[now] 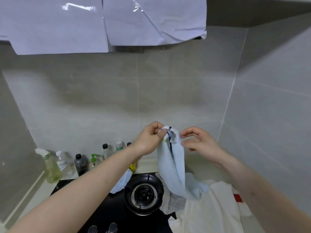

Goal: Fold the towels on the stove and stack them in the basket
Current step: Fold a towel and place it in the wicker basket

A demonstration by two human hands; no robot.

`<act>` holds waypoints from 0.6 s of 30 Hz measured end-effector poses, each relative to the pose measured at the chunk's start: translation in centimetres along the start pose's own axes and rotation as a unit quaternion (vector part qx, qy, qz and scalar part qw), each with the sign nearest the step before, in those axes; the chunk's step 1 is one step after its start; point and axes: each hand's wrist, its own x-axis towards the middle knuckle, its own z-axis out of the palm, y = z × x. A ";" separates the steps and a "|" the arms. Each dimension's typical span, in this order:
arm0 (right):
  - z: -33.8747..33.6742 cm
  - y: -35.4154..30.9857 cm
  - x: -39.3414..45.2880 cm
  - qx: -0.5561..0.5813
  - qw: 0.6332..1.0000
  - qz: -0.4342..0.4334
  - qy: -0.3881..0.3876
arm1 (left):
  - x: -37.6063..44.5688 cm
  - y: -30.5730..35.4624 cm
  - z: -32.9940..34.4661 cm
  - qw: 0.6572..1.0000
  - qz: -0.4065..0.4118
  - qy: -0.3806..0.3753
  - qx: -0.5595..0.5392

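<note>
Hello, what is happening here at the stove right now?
A person is sorting out towels at the stove. The left hand pinches the top edge of a light blue towel and holds it up, so it hangs down over the burner. The right hand is beside that edge, fingers curled at the cloth. A white towel and other cloths lie unfolded on the stove. No basket is in view.
</note>
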 end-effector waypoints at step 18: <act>-1.9 1.6 3.3 -0.196 0.979 0.000 0.054 | 2.0 4.5 -7.4 0.983 0.017 0.062 0.170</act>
